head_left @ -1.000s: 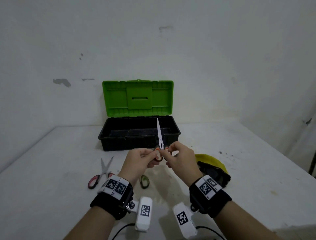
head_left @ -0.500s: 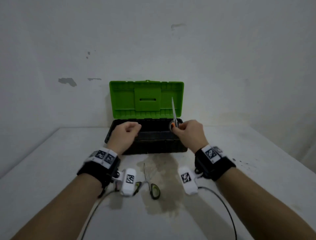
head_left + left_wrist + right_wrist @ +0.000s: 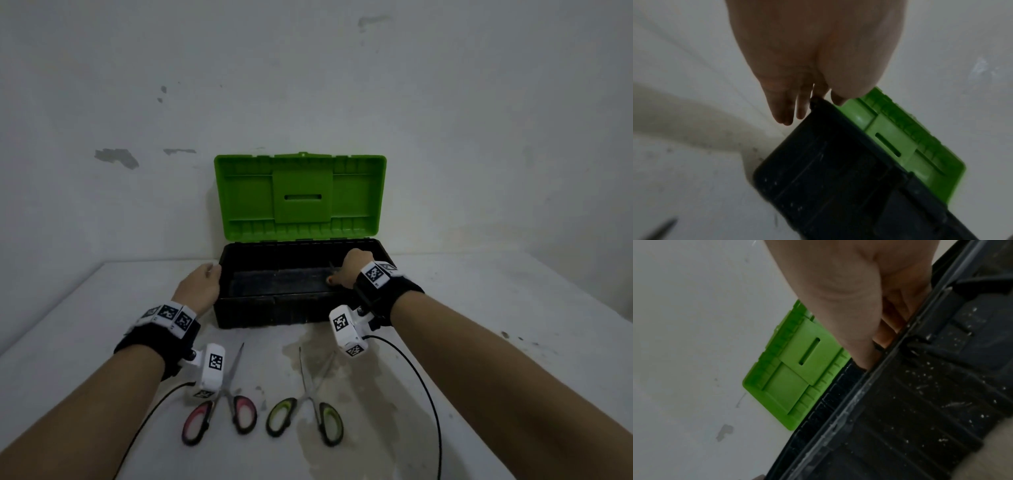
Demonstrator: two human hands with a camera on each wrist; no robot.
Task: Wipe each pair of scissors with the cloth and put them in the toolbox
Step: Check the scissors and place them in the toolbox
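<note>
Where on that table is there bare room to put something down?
Bare tabletop lies left of the toolbox, past the left hand, and right of it beyond the right hand. It is crowded in front: the pink scissors, the green scissors and both forearms fill the strip before the box.

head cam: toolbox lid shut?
No. The green lid stands upright behind the black toolbox, whose interior is open, with the right hand reaching into it.
</note>
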